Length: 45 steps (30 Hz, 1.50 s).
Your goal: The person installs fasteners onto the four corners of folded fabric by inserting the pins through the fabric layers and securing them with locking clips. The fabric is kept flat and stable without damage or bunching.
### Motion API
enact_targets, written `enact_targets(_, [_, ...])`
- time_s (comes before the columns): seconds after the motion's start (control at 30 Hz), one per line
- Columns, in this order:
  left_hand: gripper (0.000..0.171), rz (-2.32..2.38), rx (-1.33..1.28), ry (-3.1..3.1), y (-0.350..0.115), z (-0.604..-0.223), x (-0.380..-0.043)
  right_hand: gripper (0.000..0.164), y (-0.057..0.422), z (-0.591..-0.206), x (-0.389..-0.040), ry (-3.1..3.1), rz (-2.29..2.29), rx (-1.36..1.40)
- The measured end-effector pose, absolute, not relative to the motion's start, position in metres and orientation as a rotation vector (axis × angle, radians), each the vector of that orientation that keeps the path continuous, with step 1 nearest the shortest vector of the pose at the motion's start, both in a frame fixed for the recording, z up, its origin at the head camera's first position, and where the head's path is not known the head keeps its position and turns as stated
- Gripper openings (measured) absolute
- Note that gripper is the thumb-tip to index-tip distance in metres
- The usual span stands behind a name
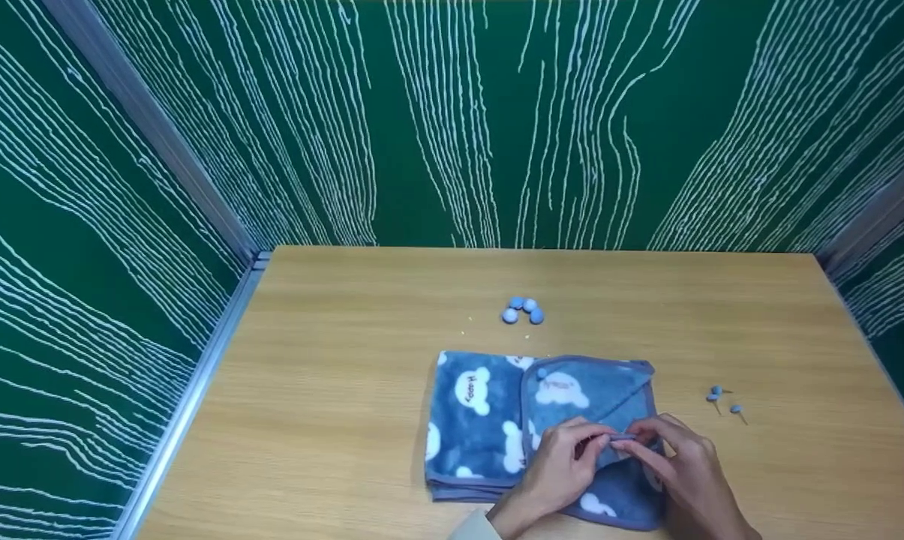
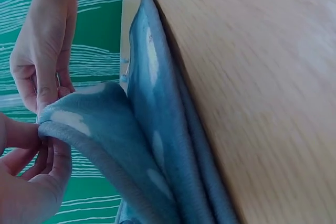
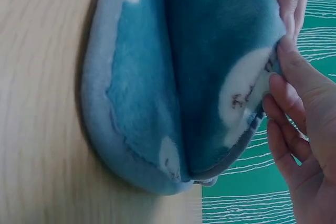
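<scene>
Blanket edge (image 2: 100,160) in left fingers (image 2: 60,161) and right fingers (image 3: 287,98), exact contact unclear.

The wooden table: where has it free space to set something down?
The table is bare on the left, between metal rail and folded blanket, and at back right, behind the pins. Crowded: the blanket's right half, where the left hand and right hand pinch its edge.

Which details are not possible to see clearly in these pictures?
Head view: what, besides the blanket, the left hand and right hand may pinch; fingers cover it.
Head view: what the pale specks are; too small.
Right wrist view: lettering on the white patch; blurred.
Left wrist view: part of the left hand; cut off by left edge.
</scene>
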<state>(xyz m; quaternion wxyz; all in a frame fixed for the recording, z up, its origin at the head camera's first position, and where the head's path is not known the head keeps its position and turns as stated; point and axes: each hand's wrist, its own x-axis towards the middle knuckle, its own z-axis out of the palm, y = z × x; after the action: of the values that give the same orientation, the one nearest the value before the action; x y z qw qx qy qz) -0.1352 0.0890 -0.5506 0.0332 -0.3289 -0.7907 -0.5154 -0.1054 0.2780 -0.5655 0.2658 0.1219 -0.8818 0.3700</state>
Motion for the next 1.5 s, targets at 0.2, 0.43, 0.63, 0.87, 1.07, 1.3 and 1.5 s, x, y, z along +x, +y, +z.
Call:
enact_targets(0.2, [0.015, -1.584, -0.990, -2.452, 0.092, -0.549, -0.136, 0.029, 0.278, -0.565, -0.105, -2.387, 1.007, 0.293])
enact_targets(0.43, [0.017, -1.571, -0.929, -2.437, 0.090, -0.549, -0.141, 0.031, 0.276, -0.567, -0.103, -2.401, 1.048, 0.283])
enact_targets(0.63, [0.014, -1.544, -0.913, -2.493, 0.083, -0.544, -0.152, 0.035, 0.277, -0.571, -0.102, -2.372, 1.070, 0.310])
enact_targets(0.87, [0.010, -1.509, -0.882, -2.504, 0.078, -0.540, -0.166, 0.039, 0.278, -0.575, -0.104, -2.293, 1.079, 0.408])
enact_targets(1.07, [0.009, -1.472, -0.827, -2.513, 0.074, -0.539, -0.179, 0.034, 0.279, -0.573, -0.101, -2.373, 1.056, 0.333])
enact_targets(1.3, [0.010, -1.452, -0.759, -2.537, 0.072, -0.534, -0.192, 0.028, 0.279, -0.571, -0.099, -2.418, 1.081, 0.296])
enact_targets(1.5, [0.012, -1.450, -0.672, -2.601, 0.071, -0.529, -0.203, 0.026, 0.278, -0.570, -0.098, -2.465, 1.088, 0.207])
